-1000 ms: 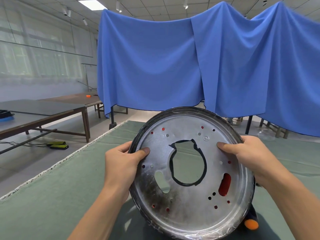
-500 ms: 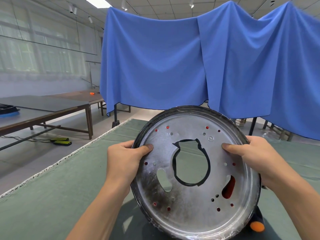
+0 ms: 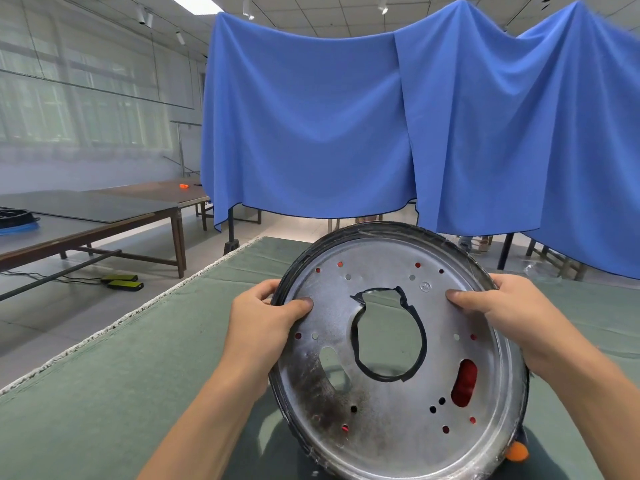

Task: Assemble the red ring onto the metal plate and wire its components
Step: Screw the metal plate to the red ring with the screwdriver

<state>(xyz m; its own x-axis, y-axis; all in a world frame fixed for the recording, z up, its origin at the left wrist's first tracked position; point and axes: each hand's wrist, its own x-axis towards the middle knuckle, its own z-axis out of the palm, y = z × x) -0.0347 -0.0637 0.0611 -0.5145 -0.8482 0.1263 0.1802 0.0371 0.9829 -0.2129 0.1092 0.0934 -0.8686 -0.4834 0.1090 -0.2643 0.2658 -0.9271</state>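
Note:
I hold a round metal plate (image 3: 391,420) tilted up on its lower edge above the green table mat (image 3: 104,393). It has a large black-edged middle opening and several small holes. Red shows through the holes and through an oval slot, so the red ring (image 3: 464,382) lies behind the plate, mostly hidden. My left hand (image 3: 263,327) grips the plate's left rim, thumb on its face. My right hand (image 3: 505,317) grips the right rim the same way. An orange part (image 3: 517,452) peeks out at the plate's lower right edge.
Blue cloth (image 3: 346,133) hangs across the back of the room. Wooden tables (image 3: 104,216) stand at the left, with yellow-green pedals (image 3: 121,282) on the floor beneath. The mat's left edge has a white fringe.
The plate and both hands have shifted slightly right and down in view; the grip on both rims is unchanged.

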